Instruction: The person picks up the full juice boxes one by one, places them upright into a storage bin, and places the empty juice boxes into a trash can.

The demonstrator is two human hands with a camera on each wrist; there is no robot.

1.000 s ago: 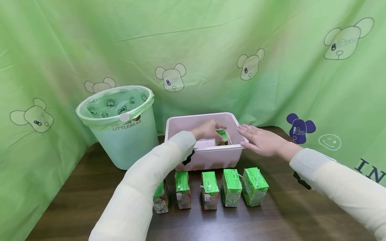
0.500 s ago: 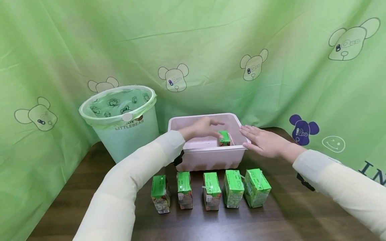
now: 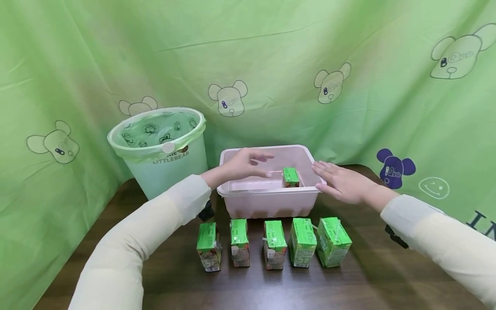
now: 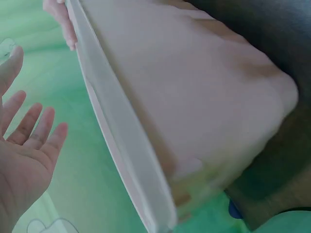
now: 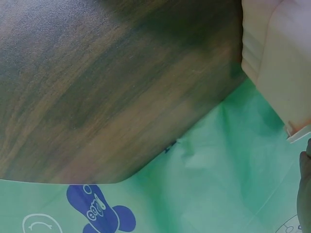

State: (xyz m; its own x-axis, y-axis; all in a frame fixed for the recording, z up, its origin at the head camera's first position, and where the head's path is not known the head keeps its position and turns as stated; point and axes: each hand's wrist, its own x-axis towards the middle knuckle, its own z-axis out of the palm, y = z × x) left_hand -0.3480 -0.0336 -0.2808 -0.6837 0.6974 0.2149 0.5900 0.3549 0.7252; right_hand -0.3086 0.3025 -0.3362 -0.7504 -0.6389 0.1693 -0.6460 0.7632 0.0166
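Observation:
Over the left part of a pink plastic basin point(image 3: 271, 204), my left hand point(image 3: 246, 164) hovers with spread fingers and holds nothing; the left wrist view shows its open palm point(image 4: 24, 170) beside the basin's rim. One green-topped drink carton point(image 3: 290, 177) stands inside the basin at the right, a straw beside it. My right hand point(image 3: 345, 183) rests its straight fingers on the basin's right rim. In front of the basin, several like cartons stand in a row on the table, from a leftmost carton point(image 3: 209, 247) to a rightmost carton point(image 3: 334, 242).
A light green bin point(image 3: 170, 172) with a patterned liner stands left of the basin. Behind everything hangs a green curtain point(image 3: 271, 51) with bear-head prints. The dark wooden table point(image 3: 240, 292) runs back to the curtain.
My left hand has let go of the carton inside the basin and moved left, away from it. My right hand stays at the basin's right rim. The head view has shifted slightly.

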